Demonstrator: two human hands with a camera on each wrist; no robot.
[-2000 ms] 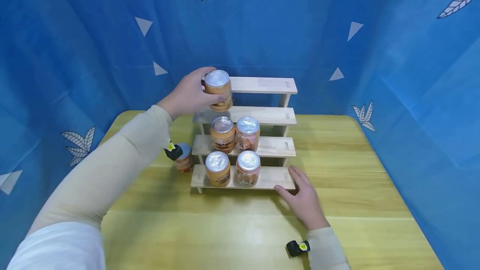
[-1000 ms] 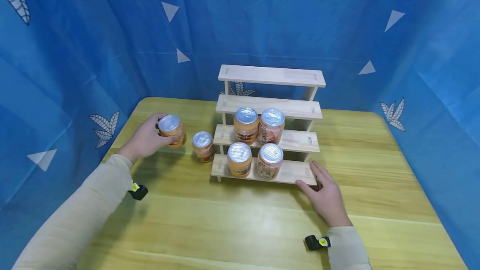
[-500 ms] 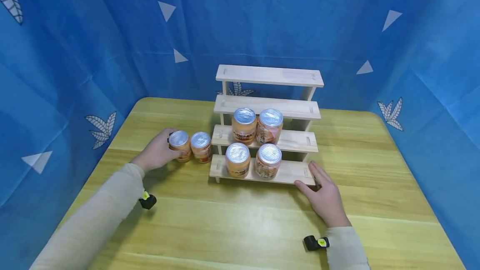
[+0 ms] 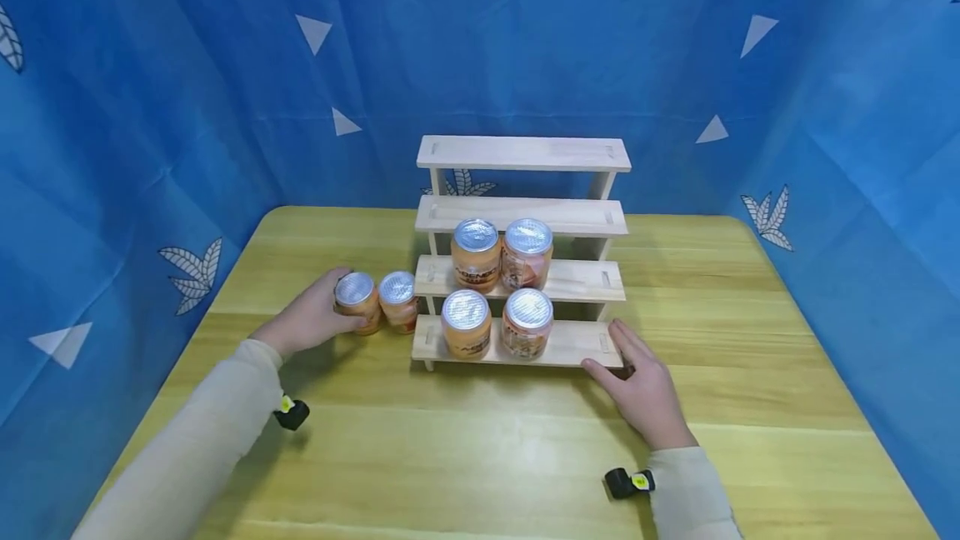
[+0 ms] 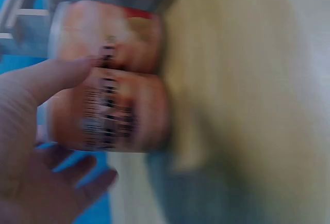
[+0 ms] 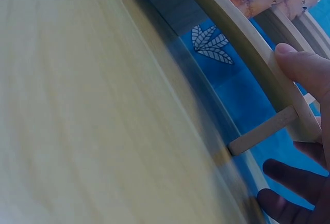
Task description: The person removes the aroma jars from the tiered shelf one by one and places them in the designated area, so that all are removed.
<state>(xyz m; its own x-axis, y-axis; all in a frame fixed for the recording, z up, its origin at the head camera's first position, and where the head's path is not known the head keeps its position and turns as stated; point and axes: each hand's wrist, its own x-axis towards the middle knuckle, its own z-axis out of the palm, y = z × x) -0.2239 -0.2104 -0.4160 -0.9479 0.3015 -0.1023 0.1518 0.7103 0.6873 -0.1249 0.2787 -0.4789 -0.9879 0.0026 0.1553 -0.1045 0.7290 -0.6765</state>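
My left hand (image 4: 318, 311) is round an orange jar with a silver lid (image 4: 357, 298), thumb in front and fingers behind. This jar stands upright on the table against a second jar (image 4: 398, 297). In the left wrist view the thumb (image 5: 72, 74) lies across the labelled side, while several fingers (image 5: 77, 175) extend apart from it. My right hand (image 4: 637, 386) grips the right end of the lowest shelf on the stepped wooden rack (image 4: 577, 344). In the right wrist view its thumb (image 6: 294, 59) presses on the board's top edge and the other fingers are below.
Two jars (image 4: 466, 323) stand on the lowest step and two more (image 4: 476, 255) on the second step. The two upper shelves (image 4: 525, 154) are bare. A blue patterned curtain (image 4: 510, 48) surrounds the back and sides of the wooden table (image 4: 480, 457).
My left hand has brought the jar from beside the rack's upper shelves down left onto the table, then right, against the other jar. The right hand keeps its place on the rack.
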